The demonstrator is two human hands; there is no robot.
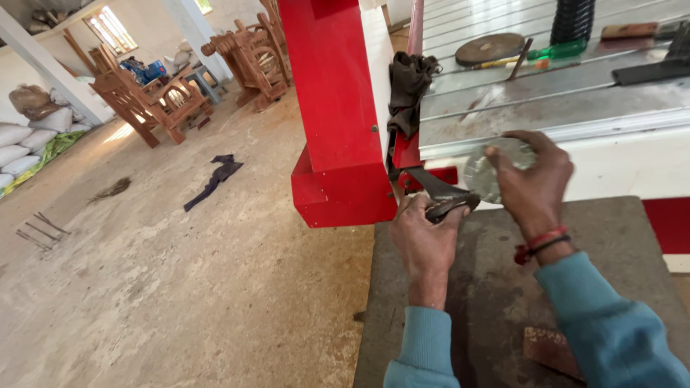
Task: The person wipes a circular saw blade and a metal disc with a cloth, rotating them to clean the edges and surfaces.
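Dusty concrete floor [180, 287], wooden chairs [154, 104], sunlit window [111, 29].

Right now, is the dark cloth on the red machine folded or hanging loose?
Hanging loose: the dark cloth droops in crumpled folds beside the red metal machine frame.

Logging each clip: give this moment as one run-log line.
left hand: grips dark wrench | right hand: holds round metal disc | beside red machine frame

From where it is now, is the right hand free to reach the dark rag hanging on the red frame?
Probably not at once: the right hand grips a round metal disc, and the left hand with its wrench sits between it and the rag.
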